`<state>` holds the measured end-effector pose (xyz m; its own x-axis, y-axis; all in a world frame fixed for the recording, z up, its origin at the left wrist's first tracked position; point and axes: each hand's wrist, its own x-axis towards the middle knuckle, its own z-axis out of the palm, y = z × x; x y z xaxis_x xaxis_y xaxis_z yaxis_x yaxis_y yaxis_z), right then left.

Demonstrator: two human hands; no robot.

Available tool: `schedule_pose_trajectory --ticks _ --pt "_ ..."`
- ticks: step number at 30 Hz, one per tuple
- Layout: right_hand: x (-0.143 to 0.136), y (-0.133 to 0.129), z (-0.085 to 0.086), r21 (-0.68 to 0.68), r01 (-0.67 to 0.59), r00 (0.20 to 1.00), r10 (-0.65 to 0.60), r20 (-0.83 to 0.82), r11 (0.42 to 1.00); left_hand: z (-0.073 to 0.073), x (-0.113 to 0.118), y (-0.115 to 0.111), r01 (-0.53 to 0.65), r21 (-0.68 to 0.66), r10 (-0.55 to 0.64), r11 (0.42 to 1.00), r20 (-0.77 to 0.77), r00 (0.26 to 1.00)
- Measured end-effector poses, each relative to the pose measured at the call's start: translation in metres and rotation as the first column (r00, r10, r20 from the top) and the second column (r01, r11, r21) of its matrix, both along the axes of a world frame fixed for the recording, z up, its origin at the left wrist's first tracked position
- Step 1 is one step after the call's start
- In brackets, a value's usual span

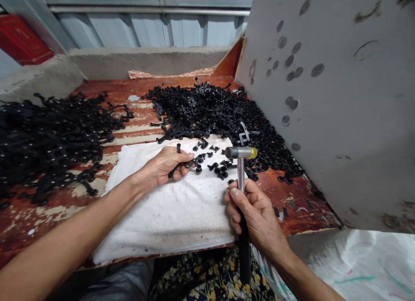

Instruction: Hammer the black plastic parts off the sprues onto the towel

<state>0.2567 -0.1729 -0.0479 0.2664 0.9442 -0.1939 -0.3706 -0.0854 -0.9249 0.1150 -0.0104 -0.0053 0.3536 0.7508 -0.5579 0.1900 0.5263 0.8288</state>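
Your left hand (170, 165) pinches a branched black part (189, 164) just above the white cloth (175, 219) on the worktop (288, 195), near loose black studs (222, 169). Your right hand (256, 210) is closed round the handle of a double-faced mallet (240, 152), head up. For good control, support the black part flat on the cloth, fingertips clear of the mallet's faces, and hold the handle firmly without straining your wrist.

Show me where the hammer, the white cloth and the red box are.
Hammer (241, 169): head view, on its metal shaft.
White cloth (181, 219): head view, on its bare near part.
Red box (22, 39): head view, on its front face.
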Motion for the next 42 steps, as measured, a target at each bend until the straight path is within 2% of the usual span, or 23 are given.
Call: schedule_pose_trajectory --ticks 25,31,35,37,38,40,42 --pt "0.002 -0.004 -0.002 0.023 -0.002 0.999 0.003 -0.032 1.0 -0.002 0.006 -0.001 0.01 0.053 -0.005 0.999 -0.086 0.996" --pt "0.001 -0.003 -0.004 0.017 -0.009 1.0 0.009 0.006 1.0 -0.004 0.004 0.001 0.065 0.154 -0.037 0.986 -0.177 0.983" --pt "0.003 -0.008 -0.003 -0.004 -0.062 0.991 0.062 0.12 0.998 -0.008 -0.001 0.007 0.168 0.251 -0.096 0.953 -0.275 0.957" --pt "0.009 -0.01 0.0 -0.03 -0.132 0.938 0.135 0.319 0.991 -0.007 -0.002 0.007 0.212 0.301 -0.113 0.93 -0.313 0.943" --pt "0.012 -0.01 0.002 -0.022 -0.162 0.873 0.153 0.463 0.987 -0.006 -0.001 0.007 0.219 0.316 -0.111 0.923 -0.326 0.939" --pt "0.021 -0.005 0.008 0.071 -0.227 0.66 0.1 0.744 0.971 -0.002 0.002 0.005 0.202 0.32 -0.087 0.926 -0.341 0.936" --pt "0.029 0.004 0.014 0.205 -0.322 0.447 -0.042 0.893 0.925 0.002 0.005 0.003 0.172 0.3 -0.06 0.939 -0.348 0.936"
